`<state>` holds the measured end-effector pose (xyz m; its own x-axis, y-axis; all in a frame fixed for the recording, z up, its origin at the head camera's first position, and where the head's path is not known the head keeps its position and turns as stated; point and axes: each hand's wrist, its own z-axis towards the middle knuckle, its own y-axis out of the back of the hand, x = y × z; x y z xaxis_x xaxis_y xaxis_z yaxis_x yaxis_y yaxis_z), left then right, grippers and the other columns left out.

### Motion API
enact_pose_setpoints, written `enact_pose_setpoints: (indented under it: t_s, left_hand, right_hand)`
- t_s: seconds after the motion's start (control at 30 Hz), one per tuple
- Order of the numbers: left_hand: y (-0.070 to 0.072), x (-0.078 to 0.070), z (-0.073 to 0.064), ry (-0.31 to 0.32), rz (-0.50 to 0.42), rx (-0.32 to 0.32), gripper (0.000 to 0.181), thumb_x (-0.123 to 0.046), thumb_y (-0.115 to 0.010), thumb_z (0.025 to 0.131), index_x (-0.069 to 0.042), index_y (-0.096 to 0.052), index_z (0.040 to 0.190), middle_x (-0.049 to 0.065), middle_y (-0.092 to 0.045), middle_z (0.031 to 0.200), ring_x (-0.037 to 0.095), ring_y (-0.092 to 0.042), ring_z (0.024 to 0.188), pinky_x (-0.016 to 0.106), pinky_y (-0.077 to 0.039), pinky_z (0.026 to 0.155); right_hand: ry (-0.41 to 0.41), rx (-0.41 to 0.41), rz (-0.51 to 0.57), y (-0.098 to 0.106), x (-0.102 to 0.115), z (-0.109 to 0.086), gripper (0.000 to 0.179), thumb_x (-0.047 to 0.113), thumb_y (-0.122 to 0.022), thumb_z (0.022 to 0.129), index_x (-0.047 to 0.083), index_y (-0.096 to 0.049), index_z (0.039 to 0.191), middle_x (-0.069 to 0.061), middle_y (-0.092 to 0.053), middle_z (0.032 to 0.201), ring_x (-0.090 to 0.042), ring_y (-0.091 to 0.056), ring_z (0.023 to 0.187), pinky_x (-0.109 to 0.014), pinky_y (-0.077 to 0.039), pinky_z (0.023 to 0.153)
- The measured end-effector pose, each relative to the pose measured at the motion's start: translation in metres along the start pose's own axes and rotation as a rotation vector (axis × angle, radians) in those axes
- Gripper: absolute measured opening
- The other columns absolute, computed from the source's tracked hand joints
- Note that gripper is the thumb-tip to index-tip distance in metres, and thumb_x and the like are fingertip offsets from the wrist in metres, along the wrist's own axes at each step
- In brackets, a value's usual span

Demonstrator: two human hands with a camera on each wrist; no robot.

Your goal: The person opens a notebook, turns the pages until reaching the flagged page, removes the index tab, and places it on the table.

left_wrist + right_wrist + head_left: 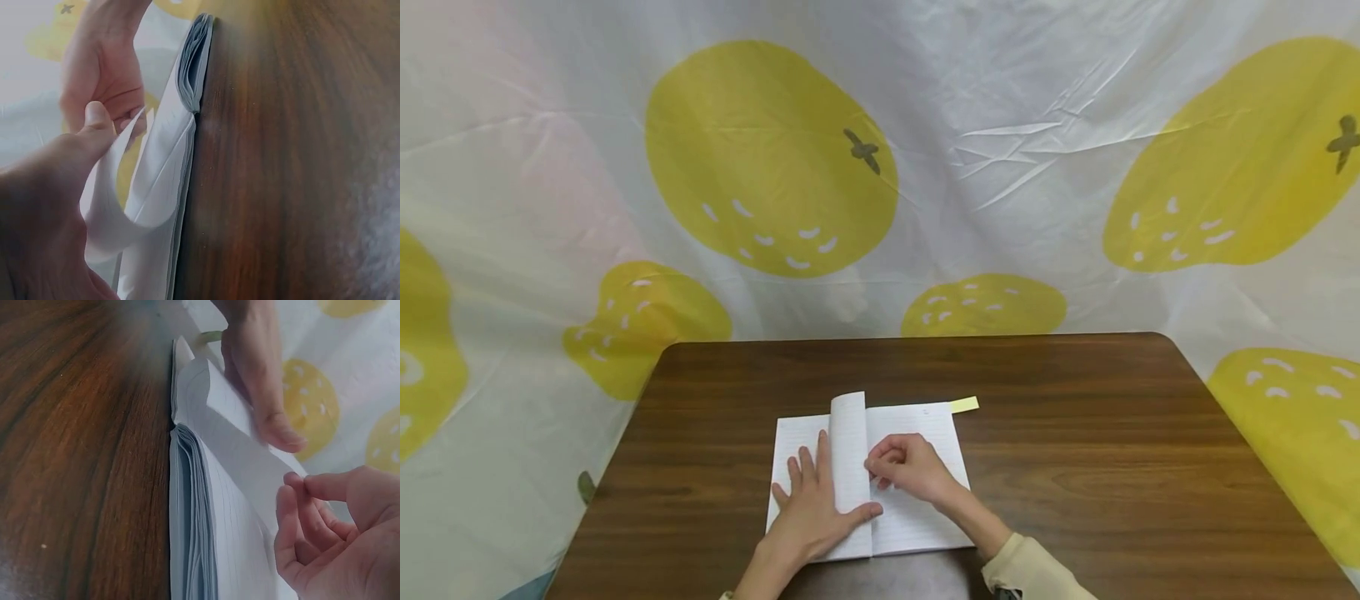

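Note:
An open notebook [917,521] with lined white pages lies on the table. One page [848,433] stands curled over toward the left side, its free edge near the middle fold. My left hand [812,504] rests on the left side with its fingers spread, the thumb reaching across the lower part of the curled page. My right hand [913,468] is over the right side. In the right wrist view, its thumb and forefinger [331,486] pinch the edge of the curled page [250,459], and the other fingers are bent.
A yellow sticky tab [965,404] juts out from the notebook's upper right corner. The dark brown wooden table [1075,417] extends on both sides. Behind it hangs a pale curtain [970,208] printed with yellow fruit.

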<state>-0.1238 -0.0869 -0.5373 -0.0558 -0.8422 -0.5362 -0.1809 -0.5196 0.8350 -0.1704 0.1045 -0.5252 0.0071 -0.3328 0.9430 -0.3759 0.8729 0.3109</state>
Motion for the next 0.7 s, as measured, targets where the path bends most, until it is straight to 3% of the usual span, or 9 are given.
enact_pose_setpoints:
  t_s: [0.17, 0.3, 0.4, 0.53, 0.7]
  left_hand:
    - [0.000, -0.001, -0.001, -0.012, 0.023, -0.004, 0.133, -0.077, -0.071, 0.074, -0.004, -0.003, 0.162, 0.044, -0.021, 0.156, 0.064, -0.019, 0.145, 0.085, -0.018, 0.105]
    - [0.000, -0.002, -0.001, -0.024, 0.040, -0.011, 0.134, -0.076, -0.073, 0.073, -0.003, -0.005, 0.162, 0.045, -0.022, 0.156, 0.064, -0.020, 0.145, 0.085, -0.019, 0.104]
    - [0.001, -0.001, 0.000, -0.040, 0.059, -0.019, 0.135, -0.073, -0.076, 0.072, -0.001, -0.006, 0.161, 0.047, -0.023, 0.154, 0.064, -0.023, 0.144, 0.085, -0.021, 0.103]
    - [0.002, 0.001, 0.001, -0.053, 0.065, 0.004, 0.135, -0.065, -0.081, 0.071, -0.001, -0.003, 0.161, 0.048, -0.021, 0.154, 0.066, -0.022, 0.143, 0.085, -0.022, 0.102]
    - [0.005, 0.004, 0.002, -0.052, 0.038, 0.045, 0.138, -0.055, -0.088, 0.069, -0.005, 0.001, 0.161, 0.047, -0.018, 0.155, 0.066, -0.019, 0.144, 0.086, -0.021, 0.102]
  right_hand:
    - [0.059, 0.050, -0.090, 0.002, 0.004, -0.001, 0.010, 0.011, -0.068, 0.094, 0.001, -0.071, 0.095, -0.015, -0.076, 0.081, -0.021, -0.073, 0.070, -0.020, -0.049, 0.059]
    - [0.171, 0.034, -0.326, 0.010, 0.010, 0.000, 0.008, 0.004, -0.070, 0.089, 0.002, -0.070, 0.096, -0.008, -0.074, 0.084, -0.015, -0.069, 0.074, -0.022, -0.052, 0.067]
    - [0.209, 0.019, -0.545, 0.017, 0.016, 0.000, 0.026, -0.003, -0.073, 0.079, 0.001, -0.068, 0.105, -0.011, -0.070, 0.094, -0.022, -0.067, 0.085, -0.032, -0.055, 0.077]
    - [0.125, 0.085, -0.851, 0.025, 0.023, -0.001, 0.055, 0.000, -0.083, 0.070, 0.004, -0.062, 0.121, -0.017, -0.061, 0.114, -0.032, -0.058, 0.099, -0.045, -0.051, 0.086]
    - [-0.008, 0.180, -1.100, 0.028, 0.031, 0.007, 0.087, 0.018, -0.099, 0.057, 0.007, -0.054, 0.131, -0.017, -0.052, 0.129, -0.034, -0.050, 0.110, -0.046, -0.047, 0.092]
